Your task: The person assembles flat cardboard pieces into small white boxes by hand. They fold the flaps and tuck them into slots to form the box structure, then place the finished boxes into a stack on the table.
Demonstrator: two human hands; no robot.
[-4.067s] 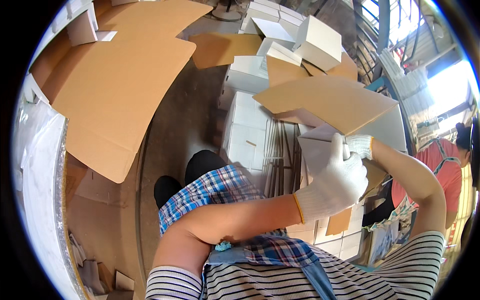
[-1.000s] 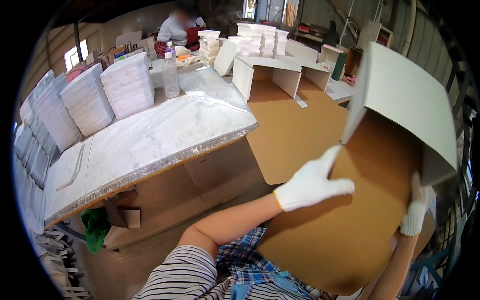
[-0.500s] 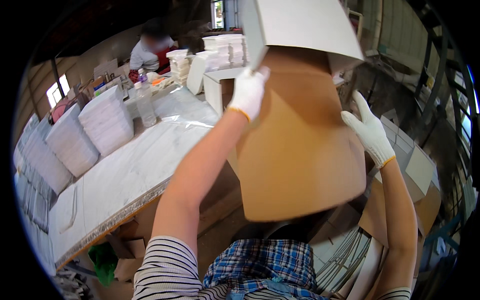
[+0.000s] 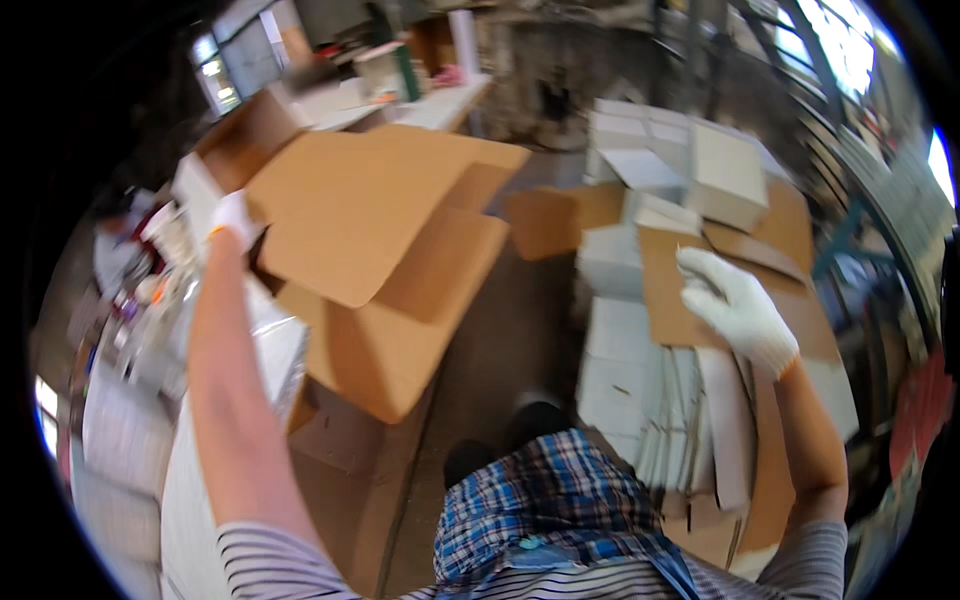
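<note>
A cardboard box point(image 4: 375, 205), white outside and brown inside, stands with its long flaps spread toward the middle of the view. At its left side, my left hand point(image 4: 235, 218) in a white knit glove grips the edge; motion blurs the fingers. Beneath the upper flap, a second brown cardboard panel point(image 4: 390, 350) slants down past the table's edge. My right hand point(image 4: 738, 308), also gloved, hangs over the pile of folded cartons point(image 4: 650, 400), holding nothing, its fingers partly bent and apart. Whether it touches the brown sheet point(image 4: 675, 290) below cannot be made out.
To the left runs a table point(image 4: 190, 500) with white stacks and plastic wrap, where another person point(image 4: 120, 250) sits. White cartons point(image 4: 728, 175) are heaped at the right. A floor strip point(image 4: 480, 350) lies between. Metal racks stand far right.
My view has swung to the right. The box has shifted left in view with my left hand. My right hand has moved away from the box to above the carton pile.
</note>
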